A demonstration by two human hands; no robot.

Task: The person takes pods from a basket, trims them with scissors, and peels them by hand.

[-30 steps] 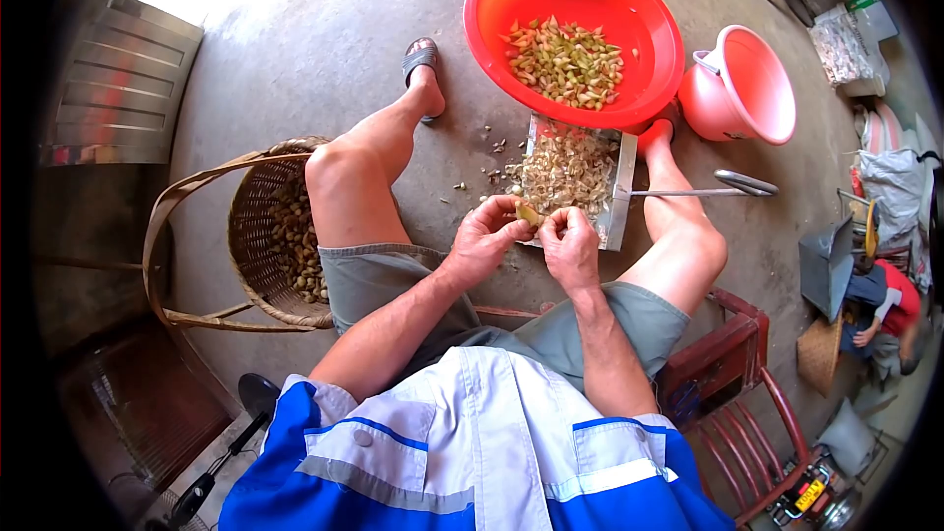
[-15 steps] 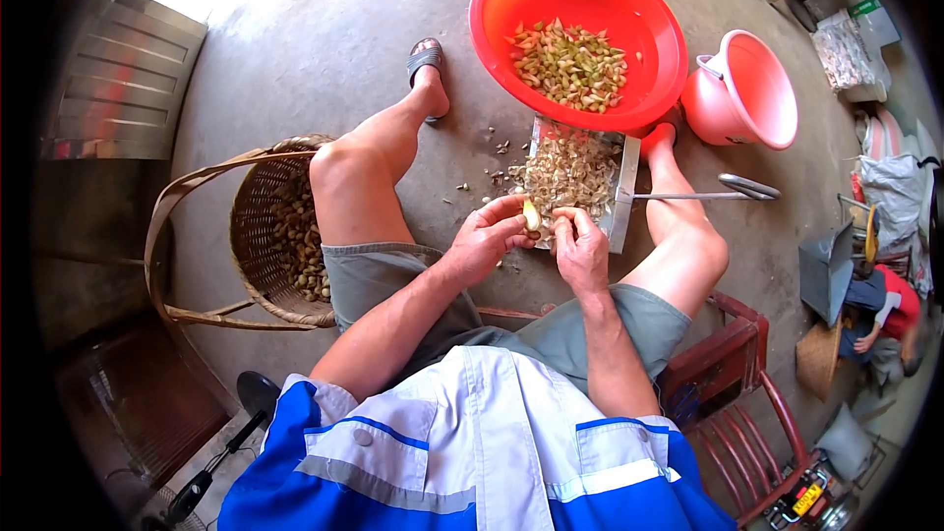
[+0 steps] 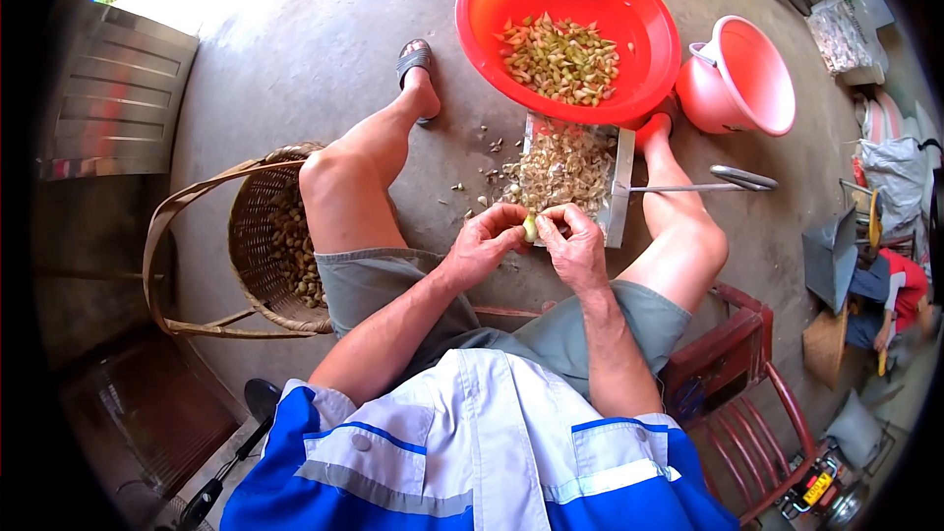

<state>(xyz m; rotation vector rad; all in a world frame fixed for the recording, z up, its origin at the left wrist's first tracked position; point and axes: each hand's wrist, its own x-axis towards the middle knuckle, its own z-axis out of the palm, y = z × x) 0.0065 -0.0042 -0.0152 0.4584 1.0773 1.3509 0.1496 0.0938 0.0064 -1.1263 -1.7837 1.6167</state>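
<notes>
My left hand (image 3: 484,244) is closed, pinching a small pale green bulb (image 3: 530,228) between thumb and fingers. From the other side my right hand (image 3: 576,248) is closed too, its thumb and fingertips gripping the same bulb. Just beyond the hands is a low board or tray with a metal edge (image 3: 619,187), covered in dry papery husks (image 3: 562,165). Farther out, a wide red basin (image 3: 482,2) contains a heap of pale green and pinkish bulbs (image 3: 560,59).
On the left a handled wicker basket (image 3: 248,236) holds brown, unpeeled pieces. A pink bucket (image 3: 726,88) stands right of the basin. A metal rod with a looped end (image 3: 742,177) crosses above my right leg. Another person (image 3: 900,290) bends at the far right.
The bulb has turned between my fingers and now stands more upright. My right hand has moved slightly left, closing in on it. The view has shifted a little.
</notes>
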